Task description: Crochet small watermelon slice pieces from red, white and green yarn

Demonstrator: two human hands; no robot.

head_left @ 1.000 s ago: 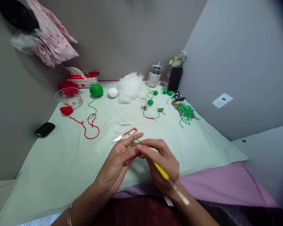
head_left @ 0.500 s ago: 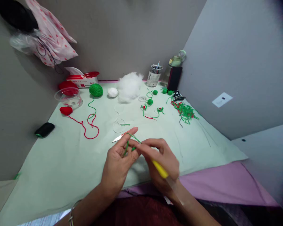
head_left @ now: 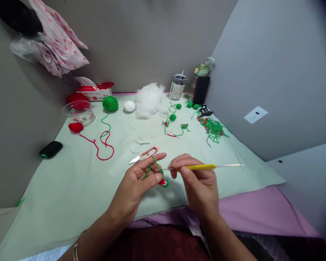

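The small red, white and green piece lies between the two hands, pinched at the left hand's thumb tip and jutting to the right of it. It is held up over the near part of the pale cloth. A green strand runs from the piece over the left index finger, which stretches out to the right; the fingers behind the thumb are partly hidden.

The right hand, to the right of the piece, grasps the yellow hook between thumb and fingers. The hook lies nearly level, its thin end pointing left, just beside the strand and the left fingers; whether it has caught a loop, I cannot tell.

Just beyond the left hand lie the snips, blades to the left. Farther off are a green ball on the left, stuffing in the middle and a yarn tangle on the right.
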